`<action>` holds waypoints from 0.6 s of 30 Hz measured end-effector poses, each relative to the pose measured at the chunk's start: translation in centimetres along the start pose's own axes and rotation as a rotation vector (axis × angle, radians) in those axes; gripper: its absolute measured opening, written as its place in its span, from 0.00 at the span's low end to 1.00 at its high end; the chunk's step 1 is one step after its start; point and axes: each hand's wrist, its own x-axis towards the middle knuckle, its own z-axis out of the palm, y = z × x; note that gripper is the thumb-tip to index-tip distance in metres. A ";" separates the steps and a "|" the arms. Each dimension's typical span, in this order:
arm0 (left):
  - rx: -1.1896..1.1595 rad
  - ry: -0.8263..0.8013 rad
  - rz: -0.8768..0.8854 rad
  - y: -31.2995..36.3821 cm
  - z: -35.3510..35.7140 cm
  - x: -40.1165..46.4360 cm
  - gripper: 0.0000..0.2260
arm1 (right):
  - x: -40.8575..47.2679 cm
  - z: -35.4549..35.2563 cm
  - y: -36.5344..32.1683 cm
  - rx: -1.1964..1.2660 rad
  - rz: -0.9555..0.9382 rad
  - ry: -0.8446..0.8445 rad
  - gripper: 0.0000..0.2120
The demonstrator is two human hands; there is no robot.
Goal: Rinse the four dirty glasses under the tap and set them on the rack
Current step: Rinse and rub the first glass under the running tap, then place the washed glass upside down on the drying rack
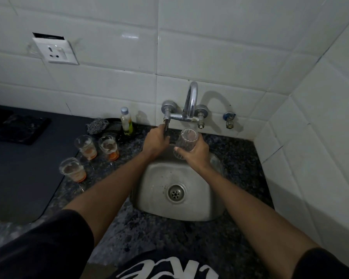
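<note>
right hand (195, 153) grips glass (186, 142) — tilted (mouth up-away) | left hand (155, 142) grips tap handle (166, 125)

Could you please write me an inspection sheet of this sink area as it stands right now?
Surface: dark speckled stone counter around a steel sink; no water seen in the basin.
Job's things: one clear glass held above the sink below the tap; three dirty glasses with orange residue stand left of the sink. No rack identified.
Clutter: small bottle and steel scrubber by the wall; dark mat far left.
Hands: left hand grips the tap's left handle; right hand holds the glass.
Cables: nothing seen.
Surroundings: white tiled walls, wall socket, second small valve right of the tap.
</note>
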 end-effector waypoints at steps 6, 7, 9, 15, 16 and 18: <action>0.020 0.072 -0.043 -0.2 -1.2 -1.6 0.22 | -0.6 0.3 -1.1 0.030 -0.017 -0.008 0.35; 0.026 0.100 -0.055 -0.4 -1.7 -2.1 0.22 | -0.6 0.6 -1.5 0.044 -0.032 -0.014 0.34; 0.046 0.175 -0.079 -1.1 -3.3 -3.2 0.21 | -0.4 1.6 -2.8 0.070 -0.063 -0.041 0.33; 0.162 0.375 -0.230 -5.8 -11.6 -8.4 0.16 | 0.2 7.7 -8.8 0.166 -0.200 -0.146 0.30; 0.169 0.403 -0.269 -6.7 -13.0 -9.4 0.16 | 0.2 8.9 -10.0 0.182 -0.222 -0.176 0.29; 0.189 0.438 -0.353 -8.8 -15.5 -11.3 0.16 | 0.1 11.8 -12.5 0.210 -0.261 -0.234 0.29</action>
